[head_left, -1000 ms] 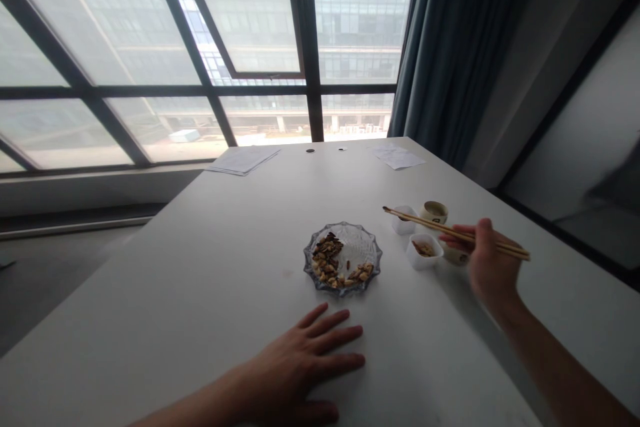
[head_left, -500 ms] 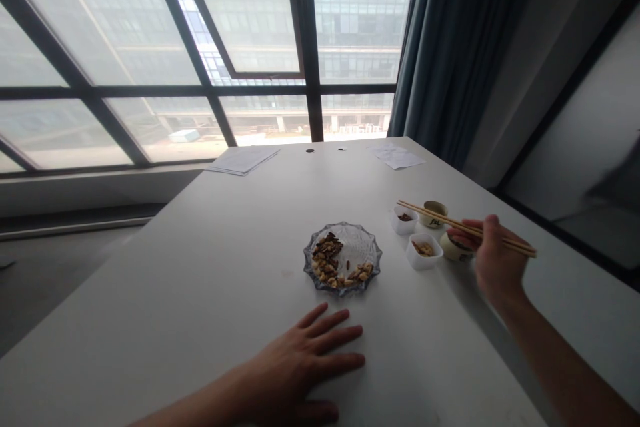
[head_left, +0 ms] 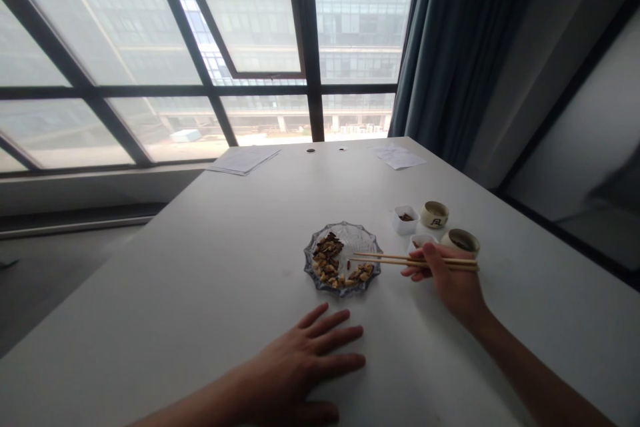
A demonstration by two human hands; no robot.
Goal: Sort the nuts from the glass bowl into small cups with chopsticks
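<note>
My right hand [head_left: 453, 280] is closed around a pair of wooden chopsticks [head_left: 390, 259]. Their tips reach over a clear glass plate [head_left: 367, 240] with a scalloped rim, slightly apart from each other. Dark seeds and tan, nut-like pieces [head_left: 327, 260] lie along the plate's left and lower sides. One small reddish-brown piece [head_left: 349, 265] sits alone near the middle, just below the chopstick tips. Flat on the table with its fingers spread, my left hand [head_left: 315, 360] rests just in front of the plate and holds nothing.
Right of the plate stand a white tub [head_left: 404, 223] with reddish-brown pieces, a second white tub [head_left: 423, 239] partly behind my right hand, and two cream cups [head_left: 434, 215]. Papers lie at the white table's far end, left [head_left: 245, 160] and right [head_left: 400, 157].
My right hand has moved left with the chopsticks, from above the tubs and cups to the plate, uncovering the nearer cup. My left hand has stayed still.
</note>
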